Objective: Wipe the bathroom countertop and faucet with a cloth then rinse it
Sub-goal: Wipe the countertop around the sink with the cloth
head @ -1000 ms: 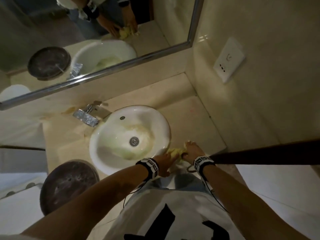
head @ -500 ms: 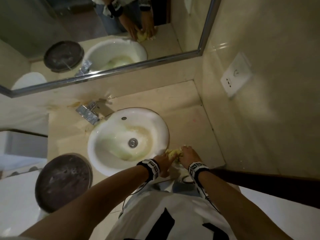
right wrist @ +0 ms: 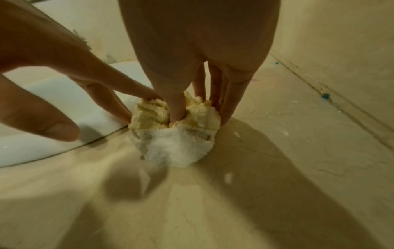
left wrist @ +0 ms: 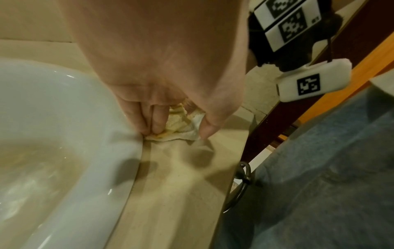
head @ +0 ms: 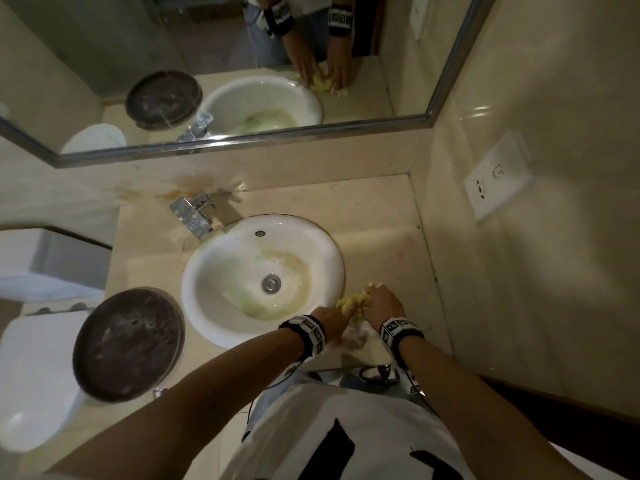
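Closest in, both forearms reach out over a white shirt with black markings, each wrist wearing a black band with coded white tags. Just past them, the two hands meet on the cloth — a bunched wad, yellow on top and white underneath, sitting on the beige countertop right against the near right rim of the sink. The left hand comes in from the basin side: in the left wrist view its fingers point straight down, tips pressed onto the cloth's edge where counter meets porcelain, the thumb planted apart on the other side. The right hand covers the wad from above, fingers extended down around its far side and thumb dug into the middle fold — gripping the bundle, pinning it to the counter.

Beyond, the round white basin shows yellow-brown staining around its metal drain. Left of the sink a dark round lid rests on a white toilet. Further back, the chrome faucet stands at the basin's far left, stains on the counter behind it. On the right wall, a white socket plate. Farthest off, the mirror reflects both hands on the cloth.
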Demonstrator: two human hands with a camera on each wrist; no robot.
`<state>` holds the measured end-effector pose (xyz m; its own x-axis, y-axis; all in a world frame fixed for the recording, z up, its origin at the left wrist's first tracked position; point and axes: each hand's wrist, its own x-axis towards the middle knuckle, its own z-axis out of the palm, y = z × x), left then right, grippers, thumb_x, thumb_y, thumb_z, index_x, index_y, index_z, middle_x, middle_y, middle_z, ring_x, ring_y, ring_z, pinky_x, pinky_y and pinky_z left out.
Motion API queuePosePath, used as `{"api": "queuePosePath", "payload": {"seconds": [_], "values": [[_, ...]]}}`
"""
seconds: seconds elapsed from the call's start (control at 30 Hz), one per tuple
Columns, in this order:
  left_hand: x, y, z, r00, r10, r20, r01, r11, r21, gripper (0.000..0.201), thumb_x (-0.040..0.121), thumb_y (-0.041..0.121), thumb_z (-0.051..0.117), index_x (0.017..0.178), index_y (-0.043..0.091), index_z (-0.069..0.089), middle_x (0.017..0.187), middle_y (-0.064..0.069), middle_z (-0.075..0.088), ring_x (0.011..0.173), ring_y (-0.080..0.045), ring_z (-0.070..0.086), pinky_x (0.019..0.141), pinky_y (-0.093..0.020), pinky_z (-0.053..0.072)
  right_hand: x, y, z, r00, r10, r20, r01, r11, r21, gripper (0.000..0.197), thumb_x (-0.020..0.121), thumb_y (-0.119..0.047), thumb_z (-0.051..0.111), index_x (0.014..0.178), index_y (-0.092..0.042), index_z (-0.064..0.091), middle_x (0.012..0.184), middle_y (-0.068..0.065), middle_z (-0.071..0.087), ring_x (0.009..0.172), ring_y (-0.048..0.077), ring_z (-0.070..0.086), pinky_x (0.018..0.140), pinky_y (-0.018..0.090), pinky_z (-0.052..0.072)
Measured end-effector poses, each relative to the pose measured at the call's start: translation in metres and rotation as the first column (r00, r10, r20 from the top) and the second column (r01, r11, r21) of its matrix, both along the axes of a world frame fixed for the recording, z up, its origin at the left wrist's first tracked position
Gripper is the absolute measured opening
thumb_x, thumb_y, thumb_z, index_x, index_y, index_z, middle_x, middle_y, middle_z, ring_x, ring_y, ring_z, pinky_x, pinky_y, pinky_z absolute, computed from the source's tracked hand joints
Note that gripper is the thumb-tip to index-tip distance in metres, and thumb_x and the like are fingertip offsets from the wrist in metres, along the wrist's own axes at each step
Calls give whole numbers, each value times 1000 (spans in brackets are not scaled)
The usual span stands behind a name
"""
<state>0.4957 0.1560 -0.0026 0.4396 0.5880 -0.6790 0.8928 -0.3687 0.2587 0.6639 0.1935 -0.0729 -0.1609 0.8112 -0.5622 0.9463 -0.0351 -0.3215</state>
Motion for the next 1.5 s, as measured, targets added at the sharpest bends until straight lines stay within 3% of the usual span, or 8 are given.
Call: {"api": "queuePosePath", "payload": {"seconds": [0.3, 0.47, 0.63, 0.8, 0.93, 1.03, 1.2, 1.5], "values": [[13, 24, 8, 996, 86, 40, -85, 996, -18, 86, 91, 40, 61, 156, 25, 7, 118, -13, 62, 99, -35, 64, 69, -35, 48, 16, 13, 16, 989, -111, -101, 114, 993, 27, 36, 88, -32, 66, 122, -21, 60, 120, 9, 59, 109, 30, 61, 84, 32, 47], [21, 21, 15, 990, -17, 143, 9, 998, 58, 65, 97, 32, 51, 153, 13, 24, 112, -14, 62, 97, -34, 61, 75, -38, 51, 46, -3, 37, 972, -120, -203, 137, 988, 70, 17, 88, -30, 71, 96, -23, 58, 94, -2, 54, 85, 20, 51, 73, 26, 36], [39, 17, 15, 964, -218, 152, 209, 975, 73, 40, 94, 19, 50, 131, 6, 56, 101, -14, 66, 88, -35, 65, 65, -34, 48, 87, -36, 38, 953, -202, -227, 209, 978, 3, 20, 83, -36, 75, 85, -30, 57, 93, -1, 63, 83, 20, 61, 74, 34, 52], [64, 7, 12, 920, -350, 176, 341, 936, 80, 68, 90, 9, 53, 154, 16, 31, 139, -20, 49, 116, -40, 53, 90, -46, 51, 107, -60, 27, 954, -297, -42, 299, 953, 42, 36, 94, -27, 67, 129, -23, 60, 132, 10, 55, 119, 31, 57, 97, 37, 48], [74, 3, 7, 918, -371, 142, 369, 928, 43, 77, 89, 11, 57, 157, 17, 22, 157, -21, 28, 136, -41, 40, 106, -50, 44, 97, -67, 26, 941, -321, 110, 321, 947, 15, 69, 98, -37, 58, 158, -32, 26, 155, 12, 35, 135, 36, 45, 109, 47, 43], [74, 4, 0, 927, -349, 133, 351, 936, 9, 83, 89, 10, 55, 159, 21, 10, 161, -21, 17, 132, -42, 46, 98, -45, 50, 90, -64, 24, 939, -306, 158, 310, 951, 0, 71, 99, -33, 57, 160, -28, 21, 155, 14, 34, 138, 36, 41, 109, 46, 40], [69, 7, -7, 957, -241, 163, 244, 970, 4, 96, 87, 9, 59, 157, 33, -1, 163, -12, 14, 86, -35, 62, 61, -35, 48, 87, -51, 3, 929, -360, 82, 355, 932, 68, 63, 97, -21, 57, 156, -24, 35, 151, 16, 39, 132, 36, 46, 105, 41, 44], [54, 47, -9, 985, -165, 48, 162, 985, 59, 87, 90, 17, 54, 159, 20, 0, 162, -15, 17, 106, -39, 62, 68, -38, 50, 57, 2, -9, 925, -379, -18, 379, 919, 109, 56, 96, -12, 55, 151, -17, 45, 147, 20, 44, 130, 40, 46, 108, 41, 41]]}}
